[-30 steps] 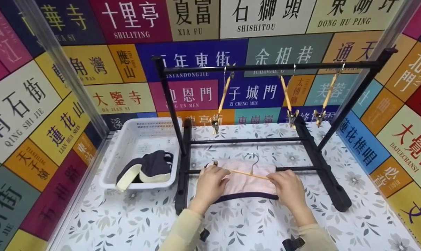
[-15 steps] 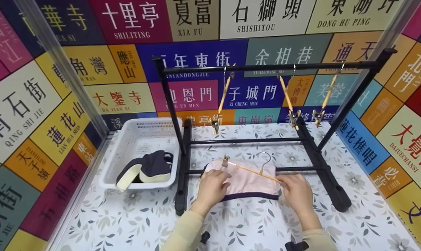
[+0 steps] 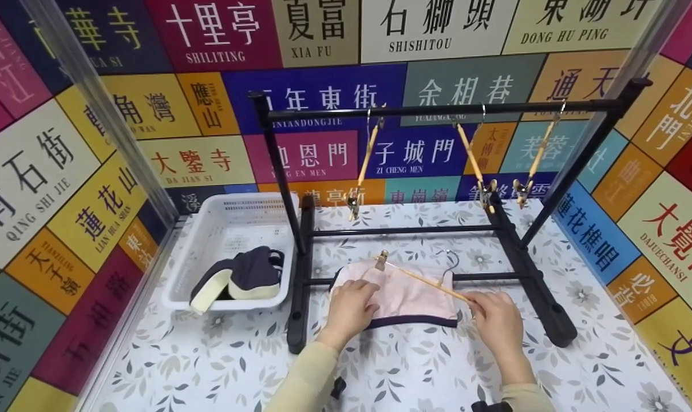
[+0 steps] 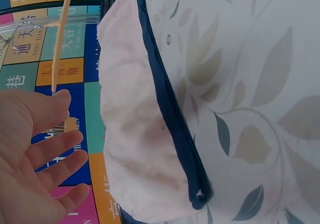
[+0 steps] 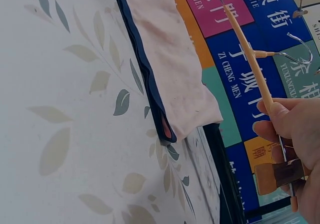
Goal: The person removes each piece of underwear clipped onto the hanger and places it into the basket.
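My right hand [image 3: 497, 326] pinches one end of a wooden clip hanger [image 3: 420, 277] with a metal hook. One hanger clip [image 5: 280, 176] sits by its fingers; the other clip [image 3: 382, 260] is at the far end. A pink garment [image 3: 406, 297] with navy trim lies flat on the table, beneath the hanger in the head view. My left hand [image 3: 351, 309] is over the garment's left side, fingers spread and slightly bent. In the left wrist view the left hand [image 4: 40, 144] holds nothing; the garment [image 4: 135, 119] is beside it.
A black rack [image 3: 449, 110] stands over the garment, with three wooden clip hangers on its top bar, one hanger [image 3: 368, 154] on the left. A white basket [image 3: 180, 274] at left contains a navy and cream garment [image 3: 257, 274]. Sign-patterned walls surround the table [image 3: 220, 366].
The right hand has drawn the hanger to the right and tilted its left end away. The left hand has let go of the hanger's left end. The garment stays on the table.
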Demonstrator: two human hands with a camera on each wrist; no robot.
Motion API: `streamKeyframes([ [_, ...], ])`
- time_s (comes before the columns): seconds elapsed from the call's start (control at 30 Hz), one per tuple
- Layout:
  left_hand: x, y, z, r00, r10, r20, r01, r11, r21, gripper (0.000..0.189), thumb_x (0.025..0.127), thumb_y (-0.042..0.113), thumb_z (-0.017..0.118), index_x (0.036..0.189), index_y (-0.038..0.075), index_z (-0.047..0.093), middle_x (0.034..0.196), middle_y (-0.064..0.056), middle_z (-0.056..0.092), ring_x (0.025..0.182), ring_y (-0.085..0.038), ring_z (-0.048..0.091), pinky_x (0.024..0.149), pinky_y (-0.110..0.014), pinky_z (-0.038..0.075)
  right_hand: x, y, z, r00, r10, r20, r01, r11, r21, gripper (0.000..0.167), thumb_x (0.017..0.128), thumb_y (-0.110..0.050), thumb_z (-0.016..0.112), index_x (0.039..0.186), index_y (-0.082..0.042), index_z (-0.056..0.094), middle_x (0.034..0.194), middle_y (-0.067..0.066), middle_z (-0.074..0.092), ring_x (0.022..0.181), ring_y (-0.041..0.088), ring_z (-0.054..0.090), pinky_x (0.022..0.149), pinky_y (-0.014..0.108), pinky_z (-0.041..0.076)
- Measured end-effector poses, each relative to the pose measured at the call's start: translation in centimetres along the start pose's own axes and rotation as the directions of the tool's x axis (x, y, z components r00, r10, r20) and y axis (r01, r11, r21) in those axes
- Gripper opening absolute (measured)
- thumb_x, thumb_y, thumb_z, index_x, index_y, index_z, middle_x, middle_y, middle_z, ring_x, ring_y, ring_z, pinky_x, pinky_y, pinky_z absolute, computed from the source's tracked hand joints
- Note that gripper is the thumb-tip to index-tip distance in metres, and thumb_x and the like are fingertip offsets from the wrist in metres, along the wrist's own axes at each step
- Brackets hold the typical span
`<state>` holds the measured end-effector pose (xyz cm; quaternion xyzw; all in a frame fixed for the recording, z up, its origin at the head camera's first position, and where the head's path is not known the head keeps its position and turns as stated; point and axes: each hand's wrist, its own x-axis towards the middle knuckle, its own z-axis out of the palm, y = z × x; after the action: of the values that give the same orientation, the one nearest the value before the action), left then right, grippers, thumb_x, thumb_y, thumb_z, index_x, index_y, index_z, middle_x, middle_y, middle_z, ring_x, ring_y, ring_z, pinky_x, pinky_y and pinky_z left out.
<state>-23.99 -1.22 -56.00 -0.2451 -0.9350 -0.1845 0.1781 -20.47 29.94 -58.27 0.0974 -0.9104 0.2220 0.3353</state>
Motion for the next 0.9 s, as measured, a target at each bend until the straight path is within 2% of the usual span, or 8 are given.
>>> streamKeyframes([
  [0.17, 0.2, 0.0, 0.8, 0.997, -0.032, 0.07, 0.03, 0.999, 0.021, 0.037, 0.083, 0.024, 0.078, 0.118, 0.017, 0.067, 0.114, -0.001, 0.067, 0.103, -0.024, 0.06, 0.082, -0.041, 0.046, -0.2, 0.0, -0.1, 1.0, 0.008, -0.016, -0.008, 1.0, 0.003, 0.022, 0.076, 0.003, 0.079, 0.093, -0.009, 0.076, 0.086, 0.007, 0.072, 0.075, 0.034, 0.057, 0.067, 0.046, 0.043],
  [0.3, 0.1, -0.1, 1.5, 0.994, -0.032, 0.105, 0.03, 0.999, 0.024, 0.04, 0.085, 0.025, 0.077, 0.122, 0.017, 0.066, 0.119, -0.003, 0.065, 0.108, -0.026, 0.059, 0.085, -0.042, 0.046, -0.3, 0.0, -0.2, 1.0, 0.015, -0.02, -0.015, 1.0, 0.004, 0.021, 0.076, 0.002, 0.079, 0.093, -0.01, 0.076, 0.085, 0.007, 0.072, 0.074, 0.033, 0.056, 0.066, 0.045, 0.043],
  [0.5, 0.1, -0.2, 2.7, 0.987, -0.045, 0.153, 0.04, 0.999, 0.032, 0.054, 0.085, 0.026, 0.075, 0.136, 0.018, 0.058, 0.141, -0.012, 0.053, 0.127, -0.036, 0.049, 0.094, -0.052, 0.043, -0.5, 0.2, -0.1, 1.0, 0.022, -0.015, -0.022, 1.0, 0.0, 0.021, 0.076, 0.002, 0.08, 0.093, -0.01, 0.076, 0.084, 0.007, 0.072, 0.073, 0.033, 0.056, 0.064, 0.046, 0.042],
  [0.67, 0.6, -0.4, 3.0, 0.974, -0.107, 0.198, 0.102, 0.994, 0.037, 0.067, 0.083, 0.029, 0.078, 0.144, 0.021, 0.051, 0.149, -0.014, 0.045, 0.135, -0.04, 0.041, 0.102, -0.061, 0.035, -0.6, 0.3, -0.1, 1.0, 0.015, -0.02, -0.015, 1.0, 0.003, 0.022, 0.075, 0.003, 0.08, 0.093, -0.011, 0.076, 0.084, 0.007, 0.072, 0.072, 0.033, 0.055, 0.064, 0.045, 0.042],
  [0.9, 1.9, -1.0, 2.9, 0.95, -0.182, 0.253, 0.159, 0.981, 0.109, 0.072, 0.082, 0.036, 0.078, 0.146, 0.021, 0.048, 0.151, -0.012, 0.043, 0.138, -0.04, 0.036, 0.106, -0.065, 0.029, -0.5, 0.4, -0.2, 1.0, 0.013, -0.027, -0.013, 1.0, 0.003, 0.023, 0.075, 0.003, 0.08, 0.093, -0.011, 0.076, 0.083, 0.007, 0.072, 0.072, 0.034, 0.056, 0.064, 0.046, 0.043],
])
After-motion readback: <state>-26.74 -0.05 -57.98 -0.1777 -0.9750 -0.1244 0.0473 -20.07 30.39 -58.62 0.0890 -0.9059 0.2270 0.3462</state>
